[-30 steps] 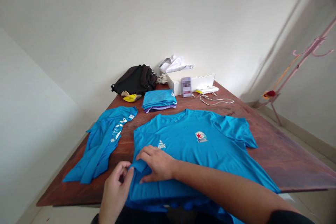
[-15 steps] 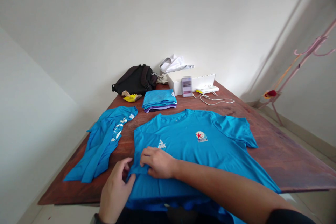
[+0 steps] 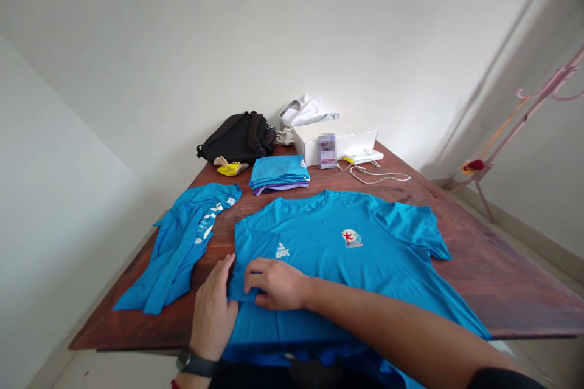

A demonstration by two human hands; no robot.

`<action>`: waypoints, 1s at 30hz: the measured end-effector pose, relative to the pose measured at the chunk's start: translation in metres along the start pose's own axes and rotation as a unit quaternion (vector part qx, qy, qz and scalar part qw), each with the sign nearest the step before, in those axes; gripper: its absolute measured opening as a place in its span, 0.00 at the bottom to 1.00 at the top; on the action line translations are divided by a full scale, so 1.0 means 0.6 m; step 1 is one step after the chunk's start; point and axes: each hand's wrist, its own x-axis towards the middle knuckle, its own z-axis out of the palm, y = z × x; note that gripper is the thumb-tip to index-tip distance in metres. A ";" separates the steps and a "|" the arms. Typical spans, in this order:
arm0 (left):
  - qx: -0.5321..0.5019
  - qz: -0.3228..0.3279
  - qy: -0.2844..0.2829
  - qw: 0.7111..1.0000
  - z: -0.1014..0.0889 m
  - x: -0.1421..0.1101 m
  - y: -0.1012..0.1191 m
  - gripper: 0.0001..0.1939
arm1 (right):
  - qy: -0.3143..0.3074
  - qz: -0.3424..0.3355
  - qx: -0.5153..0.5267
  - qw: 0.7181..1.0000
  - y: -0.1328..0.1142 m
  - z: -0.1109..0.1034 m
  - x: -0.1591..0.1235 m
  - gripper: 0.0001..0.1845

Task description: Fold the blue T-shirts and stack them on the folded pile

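A blue T-shirt (image 3: 314,243) lies front up on the table, its left side folded inward and its lower part hanging over the near edge. A white logo and a round red-and-white badge show on the chest. My left hand (image 3: 213,307), with a dark watch on the wrist, rests along the folded left edge, fingers stretched out and thumb on the cloth. Reaching across the shirt, my right hand (image 3: 279,284) has its fingers curled onto the folded part, gripping the fabric just right of my left hand.
On the wooden table (image 3: 497,279), a crumpled blue shirt (image 3: 182,255) lies left. Behind are a stack of folded clothes (image 3: 279,171), a black backpack (image 3: 237,137), a yellow packet (image 3: 232,168), a white box (image 3: 310,140) and a white cable (image 3: 378,177). A pink rack (image 3: 524,117) stands right.
My left hand has moved up and right along the shirt's folded edge, and its fingers have straightened. My right hand has stayed nearly in place on the cloth.
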 end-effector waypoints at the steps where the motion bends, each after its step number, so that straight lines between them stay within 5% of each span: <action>1: -0.007 -0.001 -0.006 1.000 0.001 -0.002 -0.001 0.43 | -0.002 0.003 0.001 1.000 0.001 0.001 -0.001 0.12; 7: -0.043 0.014 -0.053 0.998 -0.015 -0.006 -0.009 0.44 | -0.002 0.001 0.003 1.000 0.004 0.002 -0.002 0.09; 13: 0.026 0.097 -0.162 0.982 -0.047 0.000 -0.007 0.41 | -0.007 0.003 0.013 1.000 0.001 -0.002 -0.003 0.10; 23: -0.011 0.131 -0.205 0.970 -0.086 0.007 -0.010 0.45 | -0.001 -0.011 0.030 0.999 0.008 0.004 -0.007 0.09; 27: -0.073 0.063 -0.223 0.970 -0.093 0.040 -0.024 0.33 | -0.001 -0.010 0.030 1.000 0.008 0.006 -0.007 0.09; 30: -0.080 -0.001 -0.199 0.977 -0.062 0.086 -0.044 0.29 | 0.005 -0.012 0.029 0.999 0.007 0.003 -0.008 0.08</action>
